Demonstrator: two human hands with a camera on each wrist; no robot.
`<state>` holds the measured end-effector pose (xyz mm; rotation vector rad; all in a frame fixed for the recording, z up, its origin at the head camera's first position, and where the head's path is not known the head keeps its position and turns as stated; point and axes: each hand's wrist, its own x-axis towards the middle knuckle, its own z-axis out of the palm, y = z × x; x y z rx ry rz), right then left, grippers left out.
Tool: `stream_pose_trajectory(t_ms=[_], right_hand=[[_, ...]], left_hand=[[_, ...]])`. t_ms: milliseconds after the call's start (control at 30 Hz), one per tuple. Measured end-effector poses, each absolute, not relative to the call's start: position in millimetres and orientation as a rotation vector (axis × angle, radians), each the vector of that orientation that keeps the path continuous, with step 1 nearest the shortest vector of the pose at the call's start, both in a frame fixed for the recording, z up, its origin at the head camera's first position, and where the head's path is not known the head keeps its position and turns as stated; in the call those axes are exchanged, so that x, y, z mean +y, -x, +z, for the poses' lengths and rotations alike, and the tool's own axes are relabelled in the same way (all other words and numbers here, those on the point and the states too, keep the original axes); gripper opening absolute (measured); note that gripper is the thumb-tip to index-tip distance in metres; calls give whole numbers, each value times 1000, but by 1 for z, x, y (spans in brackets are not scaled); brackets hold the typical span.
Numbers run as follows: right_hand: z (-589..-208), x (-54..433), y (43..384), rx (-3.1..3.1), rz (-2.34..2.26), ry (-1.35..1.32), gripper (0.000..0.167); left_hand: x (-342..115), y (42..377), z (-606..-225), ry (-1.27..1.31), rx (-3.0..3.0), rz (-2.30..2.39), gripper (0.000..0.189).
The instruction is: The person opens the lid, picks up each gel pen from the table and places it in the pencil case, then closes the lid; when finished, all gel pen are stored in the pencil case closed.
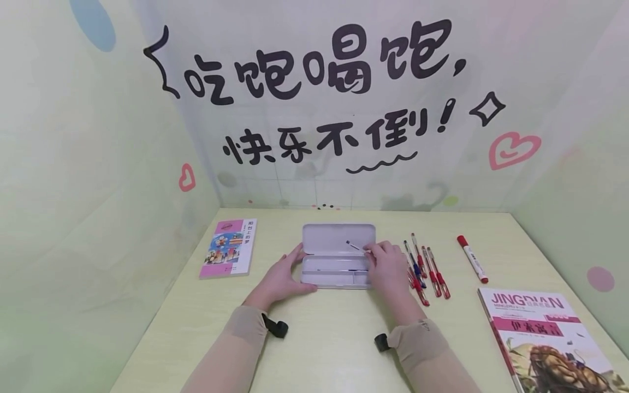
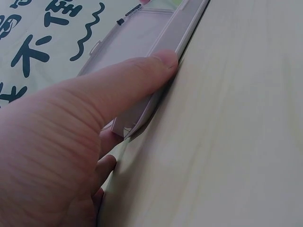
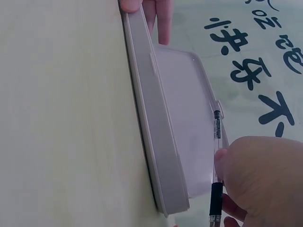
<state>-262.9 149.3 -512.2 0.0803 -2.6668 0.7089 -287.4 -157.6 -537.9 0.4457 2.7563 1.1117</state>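
An open pale lilac pencil case (image 1: 339,234) lies on the table with its lid tilted back and a shallow divided tray in front. My left hand (image 1: 282,275) holds the case's left end, thumb (image 2: 163,59) on the front rim and the other fingers around the side. Between thumb and fingers, my right hand (image 1: 390,270) pinches a clear gel pen (image 3: 217,132) with a black grip, over the right part of the case. Something thin and dark shows inside the tray; the right hand hides the case's right end.
Right of the case lie several red gel pens (image 1: 432,270) and a blue pen (image 1: 416,268). Farther right are a red-and-white marker (image 1: 473,259) and a large book (image 1: 550,338). A small pink book (image 1: 228,248) lies at the left. A printed cloth wall (image 1: 319,185) stands behind the table.
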Motion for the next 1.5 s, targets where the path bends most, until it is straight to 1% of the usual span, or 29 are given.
stream_pose_trajectory(t_ms=[167, 300, 800, 1500], right_hand=[[-517, 135, 263, -2619, 663, -160, 13], [-520, 125, 262, -2603, 630, -214, 10], [-519, 86, 259, -2738, 590, -319, 13], [-520, 80, 257, -2850, 595, -264, 17]], left_hand=[[-156, 286, -535, -437, 2755, 1111, 137], [-156, 284, -535, -437, 2750, 1124, 137], [-157, 285, -537, -451, 2765, 1115, 134], [-157, 284, -535, -441, 2758, 1110, 135]])
